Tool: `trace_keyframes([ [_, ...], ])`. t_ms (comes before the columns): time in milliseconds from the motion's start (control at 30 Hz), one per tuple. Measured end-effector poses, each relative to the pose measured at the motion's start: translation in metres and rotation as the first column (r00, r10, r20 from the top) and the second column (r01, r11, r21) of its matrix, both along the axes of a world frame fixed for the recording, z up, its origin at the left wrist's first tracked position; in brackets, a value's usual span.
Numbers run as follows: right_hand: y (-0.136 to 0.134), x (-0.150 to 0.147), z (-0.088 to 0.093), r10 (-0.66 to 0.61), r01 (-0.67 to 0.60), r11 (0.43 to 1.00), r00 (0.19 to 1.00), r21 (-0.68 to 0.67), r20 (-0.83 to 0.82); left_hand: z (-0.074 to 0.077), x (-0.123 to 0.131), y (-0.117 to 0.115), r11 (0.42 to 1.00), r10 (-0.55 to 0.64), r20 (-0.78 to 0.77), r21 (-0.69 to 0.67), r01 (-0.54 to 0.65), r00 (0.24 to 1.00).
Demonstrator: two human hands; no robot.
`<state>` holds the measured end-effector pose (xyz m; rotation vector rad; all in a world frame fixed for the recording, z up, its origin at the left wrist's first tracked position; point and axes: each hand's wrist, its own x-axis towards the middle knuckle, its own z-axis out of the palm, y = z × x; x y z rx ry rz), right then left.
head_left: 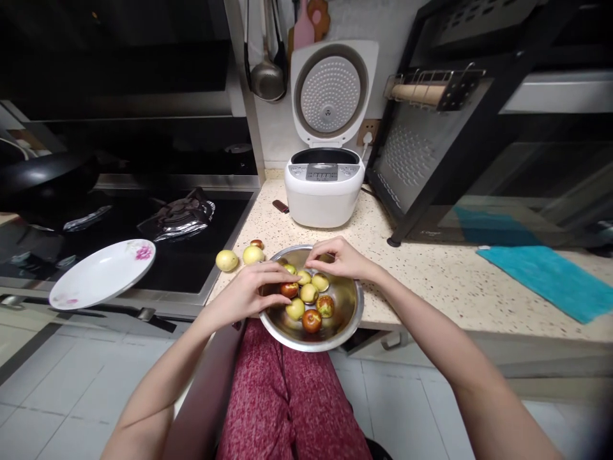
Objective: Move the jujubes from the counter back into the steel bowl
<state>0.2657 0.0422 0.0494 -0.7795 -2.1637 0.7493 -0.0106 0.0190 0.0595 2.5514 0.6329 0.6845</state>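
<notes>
A steel bowl [352,322] sits at the counter's front edge, with several yellow-green and red-brown jujubes [309,293] inside. My left hand [251,287] reaches over the bowl's left rim. Its thumb and fingers close around a reddish jujube [288,289], which lies partly hidden between them. Above the far right part of the bowl, my right hand [342,257] is curled with thumb and fingertips drawn together; anything in that pinch is hidden. Two yellow-green jujubes [253,255] and a small red one [257,244] lie on the counter left of the bowl.
Behind the bowl stands a white rice cooker [325,198], lid up. A floral white plate [103,273] overhangs the stove's front edge. Further left is a black wok [43,179]. A black-framed rack [412,153] and teal cloth [550,278] occupy the right side.
</notes>
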Motion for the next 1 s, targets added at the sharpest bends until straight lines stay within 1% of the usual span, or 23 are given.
trace_keyframes([
  [133, 0.000, 0.000, 0.001, 0.016, -0.016, 1.000, 1.000, 0.014, -0.002, -0.001, 0.004, -0.003, 1.000, -0.017, -0.003, -0.013, 0.017, 1.000],
  [367, 0.000, 0.000, 0.001, 0.015, -0.015, 1.000, 1.000, 0.000, -0.003, -0.006, 0.008, -0.004, 1.000, 0.003, 0.051, -0.027, -0.002, 0.999],
  [533, 0.001, 0.000, 0.000, 0.015, -0.015, 1.000, 1.000, 0.007, -0.010, -0.005, 0.009, -0.006, 1.000, 0.013, 0.089, -0.026, -0.011, 0.996],
  [633, 0.000, 0.000, 0.000, 0.012, -0.012, 1.000, 1.000, 0.012, -0.016, -0.006, 0.011, -0.005, 0.999, 0.038, 0.190, 0.028, -0.044, 0.981],
  [667, 0.000, 0.000, 0.000, 0.010, -0.009, 1.000, 1.000, 0.013, -0.014, -0.006, 0.011, -0.003, 0.994, 0.070, 0.249, 0.064, -0.088, 0.966],
  [700, 0.000, 0.000, 0.000, 0.006, -0.005, 1.000, 1.000, 0.012, -0.011, -0.007, 0.010, 0.000, 0.982, 0.117, 0.318, 0.104, -0.158, 0.941],
  [733, 0.000, 0.000, 0.001, 0.002, -0.002, 1.000, 1.000, 0.008, -0.006, -0.008, 0.008, 0.005, 0.958, 0.177, 0.389, 0.141, -0.249, 0.904],
  [767, 0.000, 0.000, 0.001, -0.002, 0.002, 1.000, 1.000, 0.000, -0.002, -0.009, 0.005, 0.010, 0.920, 0.248, 0.451, 0.168, -0.354, 0.857],
  [800, -0.001, 0.000, 0.001, -0.005, 0.005, 1.000, 1.000, -0.008, 0.000, -0.010, 0.001, 0.016, 0.866, 0.327, 0.496, 0.184, -0.465, 0.805],
  [833, 0.000, 0.000, 0.002, -0.004, 0.004, 1.000, 1.000, -0.014, 0.000, -0.011, -0.004, 0.021, 0.807, 0.406, 0.499, 0.198, -0.557, 0.766],
  [867, 0.000, 0.000, 0.002, 0.000, 0.000, 1.000, 1.000, -0.017, 0.001, -0.011, -0.009, 0.025, 0.750, 0.486, 0.456, 0.220, -0.624, 0.745],
  [900, 0.000, 0.000, 0.002, 0.004, -0.004, 1.000, 1.000, -0.016, 0.000, -0.011, -0.014, 0.028, 0.701, 0.561, 0.377, 0.257, -0.665, 0.737],
  [933, 0.000, 0.000, 0.001, 0.006, -0.006, 1.000, 1.000, -0.012, -0.001, -0.010, -0.019, 0.029, 0.665, 0.625, 0.282, 0.295, -0.686, 0.728],
  [1000, 0.001, 0.001, 0.000, 0.008, -0.008, 1.000, 1.000, -0.005, -0.004, -0.006, -0.027, 0.026, 0.620, 0.719, 0.089, 0.365, -0.694, 0.689],
])
